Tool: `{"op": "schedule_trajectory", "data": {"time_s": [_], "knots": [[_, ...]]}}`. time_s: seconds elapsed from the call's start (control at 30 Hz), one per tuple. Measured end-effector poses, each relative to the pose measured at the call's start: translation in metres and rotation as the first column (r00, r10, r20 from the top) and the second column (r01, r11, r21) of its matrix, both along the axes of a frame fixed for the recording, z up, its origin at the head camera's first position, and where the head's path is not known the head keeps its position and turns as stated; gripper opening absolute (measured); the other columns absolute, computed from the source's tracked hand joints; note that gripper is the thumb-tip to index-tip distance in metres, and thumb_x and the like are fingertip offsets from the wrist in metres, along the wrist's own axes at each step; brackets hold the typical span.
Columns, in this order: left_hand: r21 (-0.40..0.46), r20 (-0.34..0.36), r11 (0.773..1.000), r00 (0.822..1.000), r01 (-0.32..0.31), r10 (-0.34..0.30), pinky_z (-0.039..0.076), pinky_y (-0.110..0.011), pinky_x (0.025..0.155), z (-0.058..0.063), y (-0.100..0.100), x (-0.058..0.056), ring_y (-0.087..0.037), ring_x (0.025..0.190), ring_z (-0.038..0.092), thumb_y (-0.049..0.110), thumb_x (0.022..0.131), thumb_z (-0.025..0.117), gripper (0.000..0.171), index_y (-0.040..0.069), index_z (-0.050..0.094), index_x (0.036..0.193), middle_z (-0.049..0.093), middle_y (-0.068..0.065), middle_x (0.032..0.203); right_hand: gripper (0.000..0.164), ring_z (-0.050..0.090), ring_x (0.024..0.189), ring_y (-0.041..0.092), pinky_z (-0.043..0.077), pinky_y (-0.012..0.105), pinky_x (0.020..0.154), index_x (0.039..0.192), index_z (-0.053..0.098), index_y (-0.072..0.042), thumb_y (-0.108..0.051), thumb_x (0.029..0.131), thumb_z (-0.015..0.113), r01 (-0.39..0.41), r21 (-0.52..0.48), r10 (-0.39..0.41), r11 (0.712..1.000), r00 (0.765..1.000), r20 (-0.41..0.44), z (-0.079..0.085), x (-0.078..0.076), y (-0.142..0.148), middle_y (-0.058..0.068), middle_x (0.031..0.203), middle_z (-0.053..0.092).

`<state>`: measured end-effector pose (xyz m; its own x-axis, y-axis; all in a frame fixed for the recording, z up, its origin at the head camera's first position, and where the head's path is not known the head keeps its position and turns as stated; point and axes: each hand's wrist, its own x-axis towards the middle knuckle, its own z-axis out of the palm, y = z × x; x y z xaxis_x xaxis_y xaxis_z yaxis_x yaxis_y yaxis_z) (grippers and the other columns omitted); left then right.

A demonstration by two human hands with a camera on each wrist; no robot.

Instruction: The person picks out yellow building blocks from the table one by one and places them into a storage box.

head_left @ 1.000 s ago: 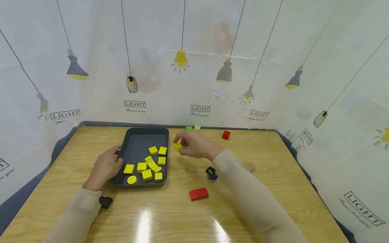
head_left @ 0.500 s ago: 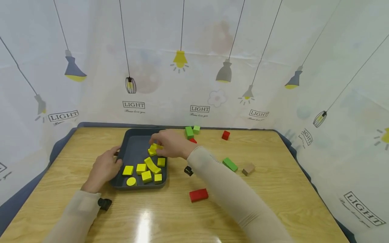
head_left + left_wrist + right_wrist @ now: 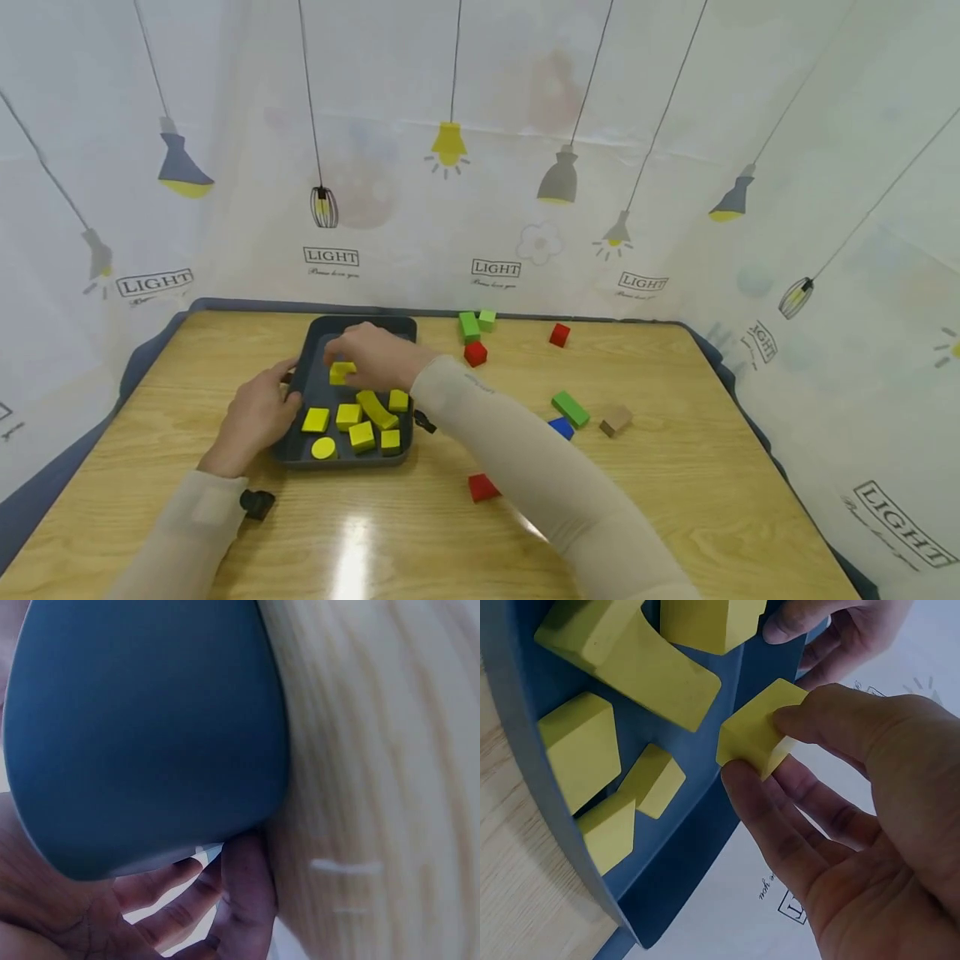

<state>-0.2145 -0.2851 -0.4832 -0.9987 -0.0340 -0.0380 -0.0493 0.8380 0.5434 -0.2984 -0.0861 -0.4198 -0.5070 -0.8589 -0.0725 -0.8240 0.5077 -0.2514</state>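
Observation:
In the head view a dark grey tray (image 3: 341, 462) lies on the left of the table. My left hand (image 3: 258, 421) grips its left side, with the thumb at the rim and fingers along the outer wall. Over the tray's middle, my right hand (image 3: 378, 357) pinches a yellow block (image 3: 754, 727) between thumb and fingertips. Below it in the tray lie several yellow blocks, among them a curved piece (image 3: 377, 410), a round piece (image 3: 324, 448) and a square one (image 3: 316, 420). My right hand and wrist hide part of the tray's upper right.
On the wooden table (image 3: 675, 500), right of the tray, are two green blocks (image 3: 469, 327), a red block (image 3: 476, 354) beside them and another red cube (image 3: 559, 335). Farther right lie a green block (image 3: 571, 409), a blue block (image 3: 561, 428) and a wooden block (image 3: 617, 421). My right sleeve partly covers a red block (image 3: 483, 487).
My right hand has carried the yellow block leftward from beyond the tray's right edge to above its middle. The left hand has stayed on the tray's side.

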Motion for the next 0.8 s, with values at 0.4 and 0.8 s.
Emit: {"op": "schedule_trajectory", "data": {"time_s": [0.4,0.8], "knots": [[0.021,0.03,1.0,1.0,0.002,-0.002,0.049,-0.049,0.078,0.0,0.003,0.002,-0.038,0.101,0.054,0.012,0.1,0.055,0.061,0.002,0.031,0.156,0.048,-0.031,0.139,0.044,0.051,0.123,0.009,0.043,0.021,0.099,0.136,0.062,-0.021,-0.016,0.094,0.073,0.045,0.051,-0.047,0.998,0.999,0.027,-0.011,0.003,-0.01,-0.007,0.133,0.06],[0.007,0.021,1.0,1.0,-0.013,0.013,0.049,-0.046,0.075,-0.007,0.003,0.003,-0.035,0.097,0.055,0.011,0.099,0.054,0.062,0.002,0.03,0.156,0.05,-0.03,0.138,0.038,0.055,0.102,0.007,0.048,0.019,0.082,0.133,0.063,-0.019,-0.02,0.096,0.07,0.023,-0.002,-0.023,1.0,0.999,-0.029,-0.013,0.009,0.014,-0.002,0.125,0.061]]}}
